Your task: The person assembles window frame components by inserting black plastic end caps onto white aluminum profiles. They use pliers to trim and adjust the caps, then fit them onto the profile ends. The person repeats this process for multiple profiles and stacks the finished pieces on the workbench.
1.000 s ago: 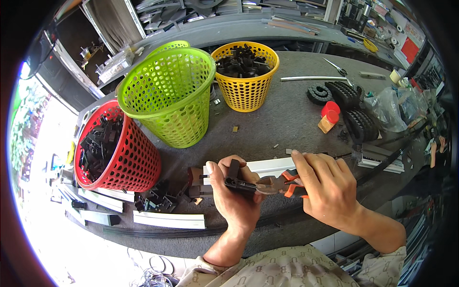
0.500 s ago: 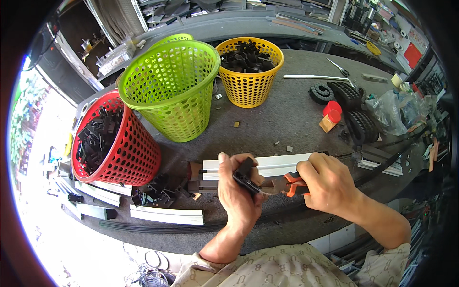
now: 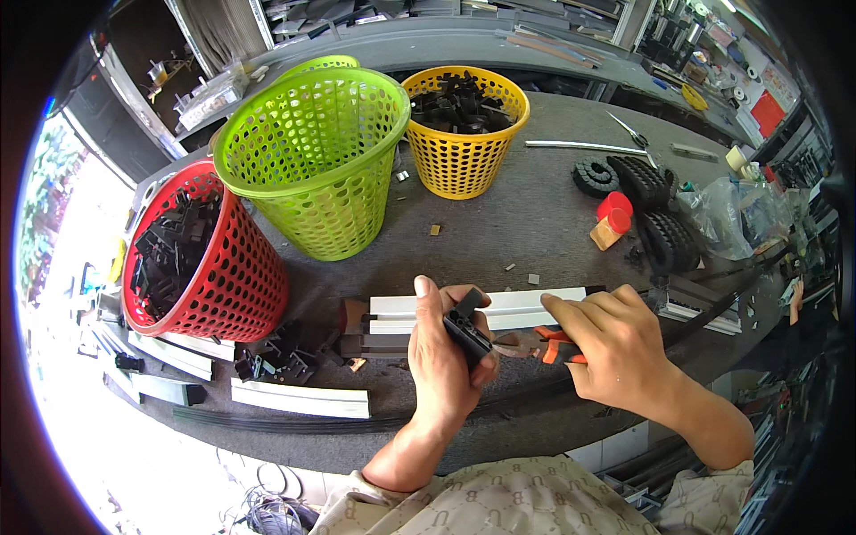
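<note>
In my left hand (image 3: 439, 352), a small black plastic fitting (image 3: 467, 333) is gripped between thumb and fingers and tilted. My right hand (image 3: 620, 348) is closed round the orange and black handles of a pair of pliers (image 3: 555, 344). The metal jaws point left and end right beside the fitting; whether they touch it I cannot tell. Beneath and behind both hands lies a white grooved profile strip (image 3: 522, 308) on the grey worktable (image 3: 499, 223).
A red basket (image 3: 241, 276) of black fittings stands left, a green basket (image 3: 357, 214) beyond it, a yellow basket (image 3: 459, 165) of black pieces behind. Loose black fittings (image 3: 281, 357) lie near a short white strip (image 3: 303, 399). Red-lidded jars (image 3: 612, 227) and coiled black strips (image 3: 669, 236) sit right.
The fitting has turned in my left hand, showing more of its open side. The pliers' jaws have shifted slightly right, and my right fingers look straighter along the handles.
</note>
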Motion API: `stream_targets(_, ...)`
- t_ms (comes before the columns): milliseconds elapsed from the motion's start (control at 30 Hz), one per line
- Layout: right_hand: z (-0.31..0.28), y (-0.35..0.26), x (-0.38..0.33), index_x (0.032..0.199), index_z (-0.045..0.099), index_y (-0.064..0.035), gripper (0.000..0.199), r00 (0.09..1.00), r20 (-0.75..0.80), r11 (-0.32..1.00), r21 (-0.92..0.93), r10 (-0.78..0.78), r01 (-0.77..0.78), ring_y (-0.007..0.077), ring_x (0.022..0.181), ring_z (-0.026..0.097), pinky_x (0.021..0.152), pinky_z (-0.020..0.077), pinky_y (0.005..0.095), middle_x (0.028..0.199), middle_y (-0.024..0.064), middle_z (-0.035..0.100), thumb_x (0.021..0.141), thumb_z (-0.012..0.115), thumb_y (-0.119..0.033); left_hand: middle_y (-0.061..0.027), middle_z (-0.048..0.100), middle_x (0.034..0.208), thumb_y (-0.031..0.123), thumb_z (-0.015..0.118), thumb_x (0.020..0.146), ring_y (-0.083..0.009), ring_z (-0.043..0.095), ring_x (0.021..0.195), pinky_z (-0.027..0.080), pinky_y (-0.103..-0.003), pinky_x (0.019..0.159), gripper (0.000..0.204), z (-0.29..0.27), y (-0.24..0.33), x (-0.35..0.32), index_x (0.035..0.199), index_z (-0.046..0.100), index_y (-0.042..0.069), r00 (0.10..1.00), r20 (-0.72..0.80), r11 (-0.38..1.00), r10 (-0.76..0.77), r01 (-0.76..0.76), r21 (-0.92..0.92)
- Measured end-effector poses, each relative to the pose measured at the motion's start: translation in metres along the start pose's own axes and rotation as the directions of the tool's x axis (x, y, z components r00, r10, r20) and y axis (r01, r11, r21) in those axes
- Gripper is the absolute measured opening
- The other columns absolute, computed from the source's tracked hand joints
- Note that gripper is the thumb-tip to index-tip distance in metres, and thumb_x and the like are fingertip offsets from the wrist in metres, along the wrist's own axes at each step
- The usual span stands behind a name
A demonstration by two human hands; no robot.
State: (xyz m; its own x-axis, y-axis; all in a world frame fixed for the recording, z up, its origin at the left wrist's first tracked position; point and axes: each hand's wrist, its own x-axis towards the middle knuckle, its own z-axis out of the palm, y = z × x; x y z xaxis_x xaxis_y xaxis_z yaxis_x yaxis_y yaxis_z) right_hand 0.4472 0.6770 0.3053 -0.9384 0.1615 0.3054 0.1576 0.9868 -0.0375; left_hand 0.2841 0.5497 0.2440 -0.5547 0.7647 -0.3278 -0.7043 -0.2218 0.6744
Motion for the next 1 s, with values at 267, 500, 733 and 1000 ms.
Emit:
stream_targets(267, 0.006, -0.008, 0.0, 0.125, 0.067, 0.0097, 0.053, 0.996, -0.089, 0.993, -0.115, 0.028, -0.038, 0.0246, 0.084, 0.071, 0.067, 0.0511, 0.0342, 0.105, 0.0182, 0.077, 0.073, 0.074, -0.002, -0.0012, 0.051, 0.065, 0.064, 0.025, 0.113, -0.0089, 0.041, 0.041, 0.032, -0.025, 0.035, 0.074, 0.003, 0.001, -0.003, 0.11, 0.062, 0.0, 0.964, -0.062, 0.955, 0.258, -0.245, 0.168)
stream_targets(500, 0.0, -0.015, -0.007, 0.116, 0.064, 0.0057, 0.038, 0.995, 0.029, 0.994, -0.046, 0.096, -0.095, 0.0316, 0.092, 0.067, 0.08, 0.0552, 0.0418, 0.098, 0.0154, 0.063, 0.08, 0.073, -0.003, -0.0008, 0.051, 0.065, 0.066, 0.026, 0.113, -0.0089, 0.041, 0.041, 0.032, -0.024, 0.036, 0.075, 0.004, -0.006, -0.003, 0.11, 0.063, 0.001, 0.942, -0.053, 0.927, 0.331, -0.314, 0.207)
stream_targets(733, 0.002, -0.018, -0.006, 0.116, 0.063, 0.0048, 0.039, 0.991, -0.041, 0.992, 0.002, 0.127, -0.127, 0.0339, 0.089, 0.062, 0.084, 0.0532, 0.0459, 0.103, 0.0191, 0.056, 0.08, 0.073, -0.003, -0.001, 0.05, 0.063, 0.067, 0.026, 0.112, -0.0097, 0.037, 0.04, 0.03, -0.025, 0.035, 0.075, 0.0, -0.002, -0.004, 0.107, 0.061, 0.001, 0.965, -0.051, 0.963, 0.258, -0.252, 0.098)
stream_targets(1000, 0.004, -0.018, -0.008, 0.115, 0.064, 0.0053, 0.035, 0.994, -0.097, 0.995, -0.082, 0.049, -0.057, 0.0294, 0.083, 0.061, 0.073, 0.0494, 0.0405, 0.099, 0.017, 0.059, 0.083, 0.072, -0.005, -0.0018, 0.053, 0.065, 0.069, 0.026, 0.111, -0.0091, 0.039, 0.041, 0.032, -0.025, 0.035, 0.077, 0.002, -0.003, -0.007, 0.109, 0.061, 0.0, 0.932, -0.061, 0.919, 0.358, -0.341, 0.196)
